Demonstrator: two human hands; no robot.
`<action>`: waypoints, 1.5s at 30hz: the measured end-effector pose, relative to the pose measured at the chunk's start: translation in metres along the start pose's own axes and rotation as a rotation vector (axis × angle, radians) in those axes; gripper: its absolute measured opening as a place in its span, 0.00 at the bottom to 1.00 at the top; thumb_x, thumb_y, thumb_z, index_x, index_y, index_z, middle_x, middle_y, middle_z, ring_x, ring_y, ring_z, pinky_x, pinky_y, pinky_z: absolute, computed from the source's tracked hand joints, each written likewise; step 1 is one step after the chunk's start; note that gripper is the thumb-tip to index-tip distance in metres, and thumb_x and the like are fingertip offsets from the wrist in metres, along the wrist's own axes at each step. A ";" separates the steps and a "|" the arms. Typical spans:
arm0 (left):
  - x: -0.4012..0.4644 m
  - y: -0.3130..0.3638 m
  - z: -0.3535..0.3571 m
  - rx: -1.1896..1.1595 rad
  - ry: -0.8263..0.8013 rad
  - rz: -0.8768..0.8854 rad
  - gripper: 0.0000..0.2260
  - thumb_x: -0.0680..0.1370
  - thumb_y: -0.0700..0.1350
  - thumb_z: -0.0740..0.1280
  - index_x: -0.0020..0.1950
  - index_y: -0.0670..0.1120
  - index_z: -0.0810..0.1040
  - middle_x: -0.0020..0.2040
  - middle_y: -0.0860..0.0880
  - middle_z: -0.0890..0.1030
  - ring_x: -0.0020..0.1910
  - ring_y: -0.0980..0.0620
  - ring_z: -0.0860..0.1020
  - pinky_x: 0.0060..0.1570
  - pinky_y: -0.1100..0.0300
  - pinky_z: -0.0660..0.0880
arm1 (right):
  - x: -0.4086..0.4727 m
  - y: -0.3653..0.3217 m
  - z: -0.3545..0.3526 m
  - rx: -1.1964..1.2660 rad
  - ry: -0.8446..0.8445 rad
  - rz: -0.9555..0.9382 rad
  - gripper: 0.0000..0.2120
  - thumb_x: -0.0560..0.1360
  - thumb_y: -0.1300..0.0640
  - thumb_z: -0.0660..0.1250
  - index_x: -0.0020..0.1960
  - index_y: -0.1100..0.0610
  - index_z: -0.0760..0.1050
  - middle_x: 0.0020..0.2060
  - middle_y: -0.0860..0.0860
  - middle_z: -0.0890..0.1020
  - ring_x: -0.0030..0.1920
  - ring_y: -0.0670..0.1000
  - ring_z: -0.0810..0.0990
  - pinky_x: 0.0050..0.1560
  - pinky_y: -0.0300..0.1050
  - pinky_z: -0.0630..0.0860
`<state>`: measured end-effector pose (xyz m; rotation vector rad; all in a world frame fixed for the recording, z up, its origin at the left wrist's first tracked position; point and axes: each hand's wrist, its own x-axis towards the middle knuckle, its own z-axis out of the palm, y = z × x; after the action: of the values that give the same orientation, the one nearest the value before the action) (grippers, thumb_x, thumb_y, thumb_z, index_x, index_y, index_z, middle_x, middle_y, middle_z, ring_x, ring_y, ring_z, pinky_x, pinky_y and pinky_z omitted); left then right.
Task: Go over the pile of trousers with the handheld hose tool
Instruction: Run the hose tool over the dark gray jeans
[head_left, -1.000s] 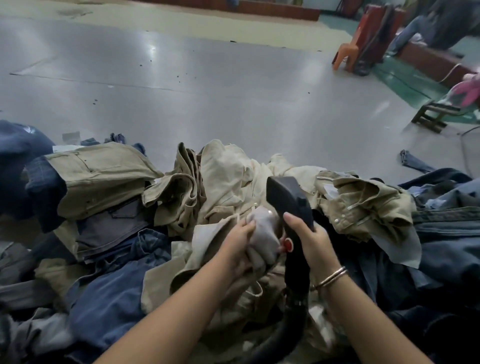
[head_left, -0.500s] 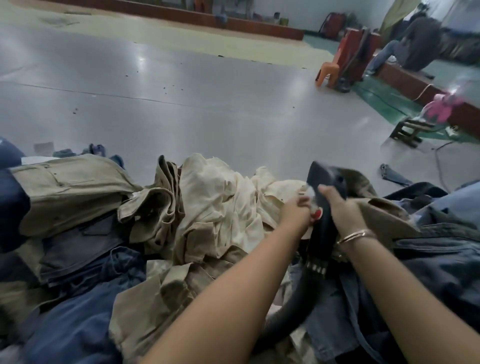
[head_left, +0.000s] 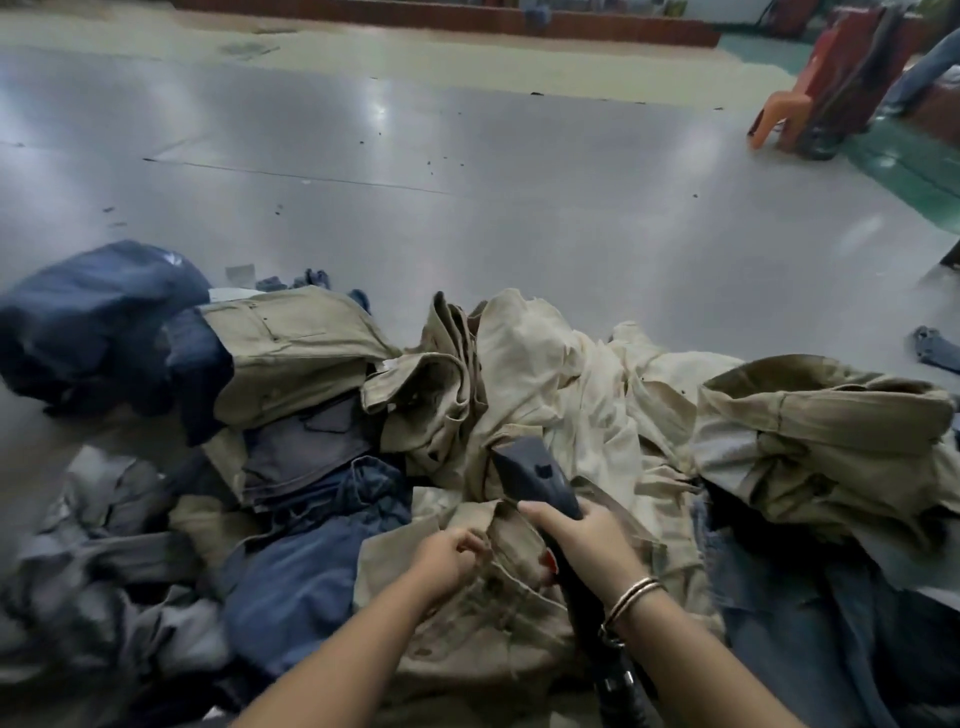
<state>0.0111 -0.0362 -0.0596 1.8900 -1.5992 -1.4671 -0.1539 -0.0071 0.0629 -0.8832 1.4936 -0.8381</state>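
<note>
A pile of trousers (head_left: 587, 384) in khaki, cream, blue denim and grey covers the floor in front of me. My right hand (head_left: 592, 540) grips the dark handheld hose tool (head_left: 535, 475), whose head rests on khaki cloth at the pile's middle. A red button (head_left: 549, 560) shows below my thumb. The black hose (head_left: 618, 680) runs down toward the bottom edge. My left hand (head_left: 449, 564) pinches the waistband of a khaki pair of trousers (head_left: 498, 623) just left of the tool.
Grey shiny floor (head_left: 467, 171) stretches beyond the pile. An orange plastic chair (head_left: 784, 111) and red furniture stand at the far right, where a person's leg (head_left: 924, 62) shows. A dark blue bundle (head_left: 98, 317) lies at the left, a denim scrap (head_left: 935, 348) at the right.
The tool and both hands have come back down and toward me, from the far right of the pile to the khaki trousers in the middle. My left hand now holds a waistband.
</note>
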 end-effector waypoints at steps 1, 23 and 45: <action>-0.002 -0.014 -0.009 0.063 0.023 -0.027 0.11 0.78 0.36 0.61 0.56 0.42 0.80 0.57 0.45 0.80 0.55 0.47 0.78 0.52 0.63 0.72 | 0.003 0.007 0.008 -0.053 -0.011 0.009 0.08 0.69 0.55 0.75 0.42 0.58 0.79 0.29 0.51 0.81 0.33 0.53 0.80 0.34 0.47 0.76; 0.129 -0.117 -0.181 -0.264 0.783 -0.462 0.21 0.81 0.49 0.62 0.68 0.36 0.69 0.62 0.35 0.75 0.58 0.35 0.74 0.51 0.48 0.73 | 0.105 0.024 0.094 -0.355 -0.210 -0.070 0.08 0.66 0.48 0.77 0.40 0.51 0.82 0.26 0.42 0.81 0.29 0.37 0.77 0.33 0.32 0.70; -0.015 0.062 -0.026 -0.178 0.262 0.371 0.05 0.75 0.42 0.67 0.50 0.47 0.75 0.41 0.52 0.77 0.40 0.54 0.75 0.43 0.60 0.72 | -0.081 -0.054 -0.104 0.299 0.204 -0.127 0.20 0.59 0.46 0.74 0.38 0.62 0.79 0.28 0.60 0.77 0.25 0.55 0.76 0.26 0.44 0.76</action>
<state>-0.0020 -0.0553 0.0049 1.5149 -1.5353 -1.1158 -0.2485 0.0422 0.1579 -0.6897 1.4471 -1.2407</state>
